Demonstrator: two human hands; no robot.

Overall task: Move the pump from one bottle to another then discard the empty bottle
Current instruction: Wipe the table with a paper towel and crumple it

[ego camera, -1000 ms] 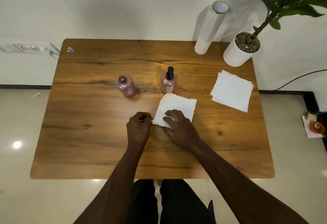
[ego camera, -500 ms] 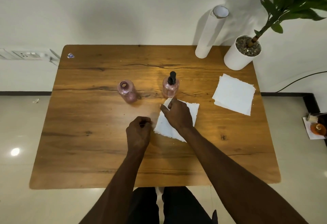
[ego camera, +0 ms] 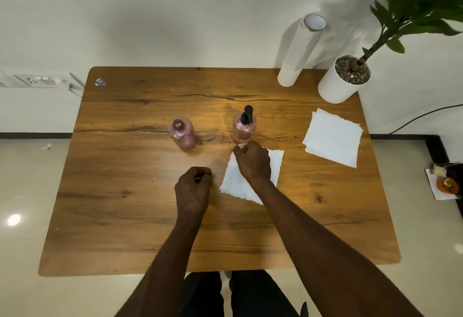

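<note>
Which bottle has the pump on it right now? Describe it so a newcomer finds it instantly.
On the wooden table, two pink bottles stand mid-table. The pump bottle is the right-hand one, just beyond the right hand. Only it has a black pump; the open bottle has a bare neck.

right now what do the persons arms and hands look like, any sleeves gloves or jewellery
Both arms are bare from the frame's lower edge to the fingers, with no sleeve in view. The left hand and the right hand wear no gloves, and no watch, bracelet or ring shows. The only clothing visible is dark trousers below the table edge.
</note>
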